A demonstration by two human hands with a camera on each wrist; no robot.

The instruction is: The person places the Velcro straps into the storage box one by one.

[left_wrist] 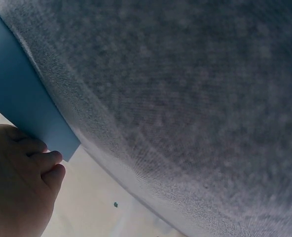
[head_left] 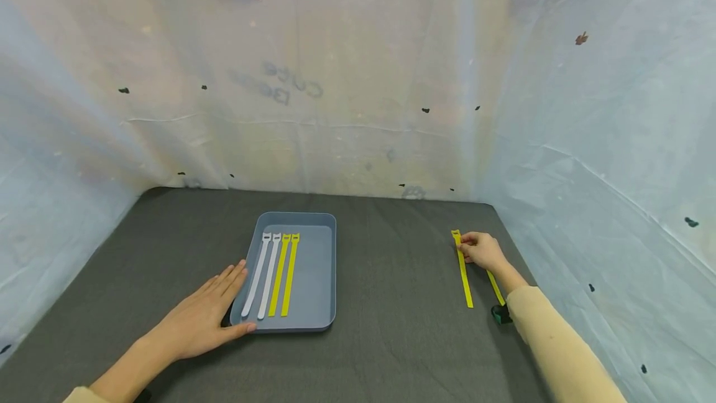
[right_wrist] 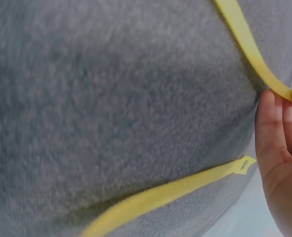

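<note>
A blue-grey tray (head_left: 314,278) lies left of the middle of the table, also visible as a blue side wall (left_wrist: 32,94) in the left wrist view. Inside it, two white cable straps (head_left: 258,275) and two yellow cable straps (head_left: 289,275) lie side by side. My left hand (head_left: 196,319) rests with straight fingers along the tray's left rim, its thumb at the front corner. At the right, my right hand (head_left: 482,250) pinches a yellow cable strap (head_left: 463,275) near its slotted head. Another yellow strap (right_wrist: 165,195) lies by that hand, partly hidden behind the wrist in the head view.
A dark grey cloth (head_left: 386,278) covers the table. Near the right forearm sits a small black and green object (head_left: 500,314), partly covered by the sleeve. Pale plastic sheeting (head_left: 358,79) hangs behind and at both sides.
</note>
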